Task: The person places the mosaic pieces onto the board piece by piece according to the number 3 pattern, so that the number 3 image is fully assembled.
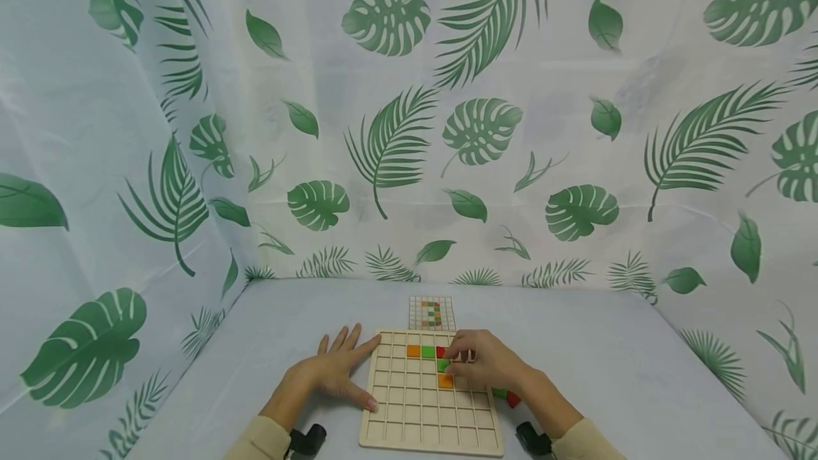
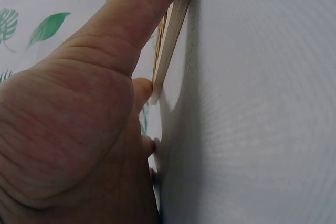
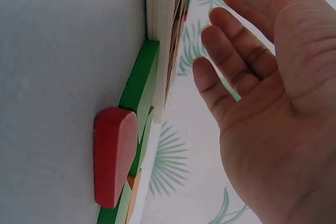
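A wooden grid board lies on the table, its cells holding an orange tile, a green tile, a red tile, a second green tile below the red one, and another orange tile. My left hand has its fingers spread at the board's left side; its thumb touches the edge. Over the upper right of the board, my right hand pinches at the second green tile with thumb and index finger. Those fingertips are cut off in the right wrist view.
Loose pieces lie by the board's right edge, among them a red piece and a green piece, partly under my right forearm. Behind the board lies a patterned grid card. Leaf-printed cloth surrounds the table.
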`<state>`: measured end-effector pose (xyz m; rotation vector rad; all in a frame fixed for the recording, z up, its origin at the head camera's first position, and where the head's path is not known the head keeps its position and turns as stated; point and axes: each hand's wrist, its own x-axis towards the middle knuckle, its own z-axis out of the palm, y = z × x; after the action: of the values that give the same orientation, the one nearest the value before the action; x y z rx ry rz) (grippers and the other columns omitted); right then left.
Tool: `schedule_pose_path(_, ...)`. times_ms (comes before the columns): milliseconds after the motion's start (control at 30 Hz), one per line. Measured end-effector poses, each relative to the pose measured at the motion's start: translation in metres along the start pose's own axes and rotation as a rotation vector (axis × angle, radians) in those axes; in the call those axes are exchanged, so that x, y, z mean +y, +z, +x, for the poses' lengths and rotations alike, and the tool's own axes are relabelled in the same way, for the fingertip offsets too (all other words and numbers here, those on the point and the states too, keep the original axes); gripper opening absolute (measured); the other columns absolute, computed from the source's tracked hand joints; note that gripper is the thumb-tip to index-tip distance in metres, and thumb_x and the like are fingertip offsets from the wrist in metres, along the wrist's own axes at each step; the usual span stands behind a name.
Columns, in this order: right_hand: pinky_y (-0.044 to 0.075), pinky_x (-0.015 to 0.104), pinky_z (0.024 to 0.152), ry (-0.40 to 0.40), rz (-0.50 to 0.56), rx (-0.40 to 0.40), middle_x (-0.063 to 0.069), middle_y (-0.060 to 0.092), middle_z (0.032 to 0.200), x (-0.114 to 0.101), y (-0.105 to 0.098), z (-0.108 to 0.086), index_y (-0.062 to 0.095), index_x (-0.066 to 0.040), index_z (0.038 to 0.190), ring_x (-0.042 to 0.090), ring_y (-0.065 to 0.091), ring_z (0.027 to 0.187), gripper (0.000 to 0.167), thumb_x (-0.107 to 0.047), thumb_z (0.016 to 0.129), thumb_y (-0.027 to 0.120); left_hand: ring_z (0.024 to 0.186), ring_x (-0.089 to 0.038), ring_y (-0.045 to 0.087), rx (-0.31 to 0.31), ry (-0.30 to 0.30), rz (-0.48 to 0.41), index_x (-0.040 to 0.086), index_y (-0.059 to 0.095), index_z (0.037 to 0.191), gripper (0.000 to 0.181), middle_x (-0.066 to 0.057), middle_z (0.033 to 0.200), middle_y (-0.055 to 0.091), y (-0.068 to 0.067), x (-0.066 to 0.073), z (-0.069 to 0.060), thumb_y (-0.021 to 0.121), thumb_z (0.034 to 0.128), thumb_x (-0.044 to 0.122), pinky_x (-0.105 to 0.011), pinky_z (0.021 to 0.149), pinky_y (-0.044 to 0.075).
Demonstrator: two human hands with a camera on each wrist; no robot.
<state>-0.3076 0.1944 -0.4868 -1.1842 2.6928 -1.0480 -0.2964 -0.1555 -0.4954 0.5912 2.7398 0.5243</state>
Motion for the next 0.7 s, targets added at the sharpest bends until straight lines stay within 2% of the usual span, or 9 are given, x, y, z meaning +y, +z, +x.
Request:
schedule_pose_path(167, 0.055, 0.023, 0.067, 0.006, 0.001, 0.004, 0.0, 0.074, 0.097, 0.002, -0.001, -0.001, 0.081, -0.016, 0.11, 0.001, 0.057, 0.075, 0.018, -0.023, 0.093, 0.081, 0.162, -0.045, 0.0, 0.0, 0.002, 0.004, 0.033, 0.025, 0.166, 0.127, -0.02, 0.175, 0.006, 0.0, 0.0, 0.001, 0.083, 0.0638, 0.079, -0.075, 0.124, 0.0)
schedule_pose_path(333, 0.054, 0.023, 0.068, 0.052, 0.012, 0.026, -0.002, 0.074, 0.097, 0.004, -0.002, -0.005, 0.081, -0.016, 0.11, 0.002, 0.057, 0.077, 0.019, -0.022, 0.093, 0.081, 0.162, -0.045, 0.0, -0.003, 0.004, 0.001, 0.033, 0.025, 0.166, 0.127, -0.02, 0.175, 0.006, 0.0, 0.0, 0.001, 0.083, 0.0638, 0.079, -0.075, 0.124, 0.0)
schedule_pose_path(500, 0.053, 0.024, 0.069, 0.115, 0.004, 0.039, -0.007, 0.073, 0.099, 0.008, -0.006, -0.01, 0.08, -0.016, 0.113, 0.004, 0.059, 0.081, 0.023, -0.029, 0.093, 0.08, 0.162, -0.045, 0.0, -0.001, 0.004, 0.003, 0.032, 0.025, 0.166, 0.127, -0.02, 0.175, 0.006, -0.001, 0.001, 0.0, 0.084, 0.0639, 0.078, -0.075, 0.123, 0.0)
schedule_pose_path(700, 0.053, 0.025, 0.071, 0.141, -0.002, 0.03, -0.008, 0.073, 0.1, 0.015, -0.012, -0.016, 0.08, -0.02, 0.113, 0.005, 0.059, 0.082, 0.023, -0.032, 0.094, 0.079, 0.162, -0.046, 0.0, 0.003, 0.003, -0.003, 0.031, 0.026, 0.166, 0.127, -0.021, 0.175, 0.006, -0.001, 0.001, 0.0, 0.084, 0.0634, 0.077, -0.075, 0.124, 0.0)
